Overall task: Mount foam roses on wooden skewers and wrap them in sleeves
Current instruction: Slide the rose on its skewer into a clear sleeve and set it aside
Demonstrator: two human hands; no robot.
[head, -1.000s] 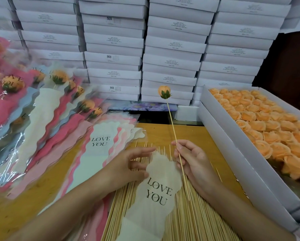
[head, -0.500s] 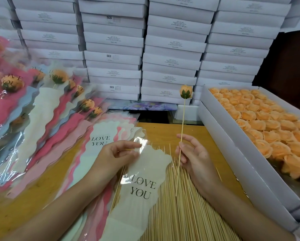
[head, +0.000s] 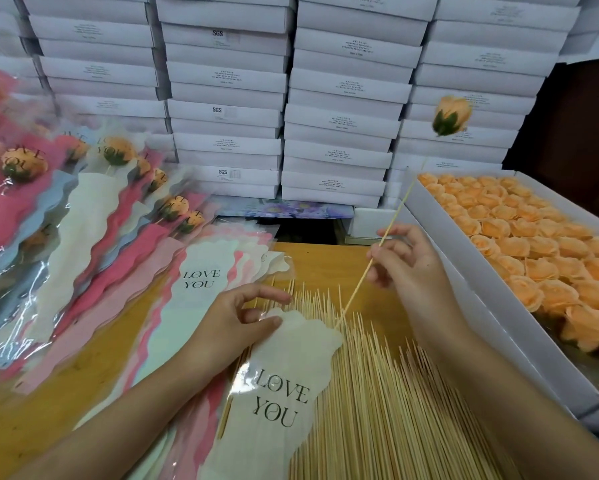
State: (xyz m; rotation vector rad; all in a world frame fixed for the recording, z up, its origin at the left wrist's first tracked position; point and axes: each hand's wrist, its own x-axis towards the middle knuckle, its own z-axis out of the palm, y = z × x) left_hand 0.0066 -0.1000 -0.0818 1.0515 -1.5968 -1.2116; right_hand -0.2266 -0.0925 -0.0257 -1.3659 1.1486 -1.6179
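My right hand (head: 407,263) pinches a wooden skewer (head: 383,237) that leans up to the right, with an orange foam rose (head: 452,115) on its top. The skewer's lower tip sits at the mouth of a cream "LOVE YOU" sleeve (head: 284,386). My left hand (head: 237,322) pinches the sleeve's clear top edge and holds it over the pile of loose skewers (head: 388,403).
A white tray (head: 464,292) of several orange foam roses (head: 540,244) stands at the right. A stack of empty sleeves (head: 201,278) and finished wrapped roses (head: 83,209) lie at the left. Stacked white boxes (head: 339,98) line the back.
The rose has swung to the right as the skewer tilted, and its lower tip came down to the sleeve's mouth. My left hand shifted right with the sleeve.
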